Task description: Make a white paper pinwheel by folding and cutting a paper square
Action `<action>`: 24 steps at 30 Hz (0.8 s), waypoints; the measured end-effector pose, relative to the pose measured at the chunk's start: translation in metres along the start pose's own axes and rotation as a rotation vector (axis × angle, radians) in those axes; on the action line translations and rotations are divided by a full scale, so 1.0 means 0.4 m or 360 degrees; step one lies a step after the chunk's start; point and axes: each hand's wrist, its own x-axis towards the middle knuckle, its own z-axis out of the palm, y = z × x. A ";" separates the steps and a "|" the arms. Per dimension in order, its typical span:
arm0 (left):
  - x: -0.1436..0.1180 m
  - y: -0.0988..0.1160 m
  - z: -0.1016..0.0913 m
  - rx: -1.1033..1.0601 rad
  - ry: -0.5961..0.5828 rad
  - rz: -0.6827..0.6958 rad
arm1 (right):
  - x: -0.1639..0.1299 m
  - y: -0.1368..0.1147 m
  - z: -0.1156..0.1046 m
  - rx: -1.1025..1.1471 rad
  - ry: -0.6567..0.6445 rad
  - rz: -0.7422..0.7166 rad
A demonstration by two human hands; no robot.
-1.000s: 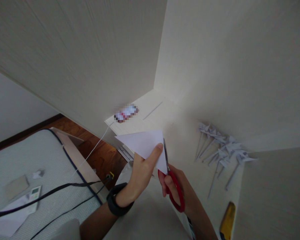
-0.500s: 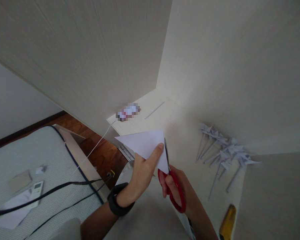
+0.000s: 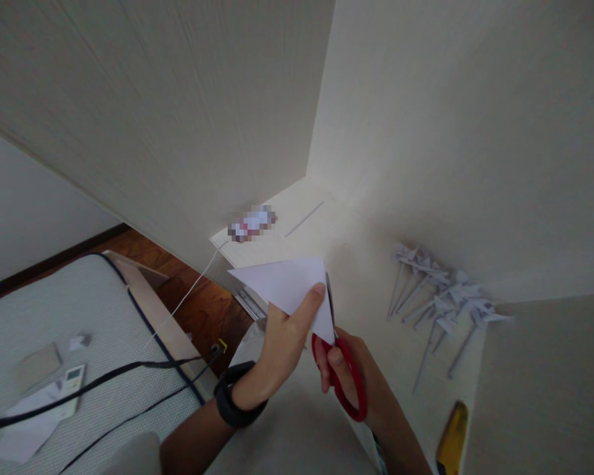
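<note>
My left hand [image 3: 287,336] pinches a folded white sheet of paper [image 3: 282,280], its thumb lying on top near the right edge. The paper forms a triangle with a sharp point toward the left. In my right hand [image 3: 351,369] is a pair of scissors [image 3: 359,389] with red handles, my fingers through the loops. The scissor blades run along the paper's right edge and look nearly closed; whether paper lies between them I cannot make out. Several paper pinwheels [image 3: 445,290] on thin sticks lie in a heap on the pale surface to the right.
A thin white stick [image 3: 304,219] lies near the back corner, beside a blurred-out object [image 3: 251,224] with a white cable. At lower right is a yellow object [image 3: 452,435]. The mattress [image 3: 129,389] at left bears paper sheets, a remote control [image 3: 73,389] and dark straps.
The view has shifted very slightly. Both hands, the paper and the scissors keep practically the same position.
</note>
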 end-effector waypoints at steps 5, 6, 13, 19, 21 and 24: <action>-0.001 0.001 0.005 -0.0034 -0.0044 0.0019 | -0.002 -0.005 0.001 -0.0028 0.0037 -0.0002; -0.002 -0.002 0.006 -0.0053 -0.0045 0.0021 | -0.003 -0.004 0.003 -0.0029 0.0050 0.0001; -0.004 -0.019 0.008 -0.0121 -0.0119 0.0028 | -0.013 0.011 0.005 0.0033 0.0101 -0.0028; 0.002 -0.025 0.002 -0.0183 -0.0132 0.0001 | -0.011 0.003 -0.005 -0.0003 0.0186 0.0018; 0.005 -0.020 0.000 -0.0241 -0.0142 0.0019 | -0.012 -0.003 -0.010 -0.0068 0.0200 0.0049; 0.009 -0.007 0.001 -0.0314 -0.0140 0.0005 | -0.017 -0.009 -0.019 -0.0179 0.0202 0.0102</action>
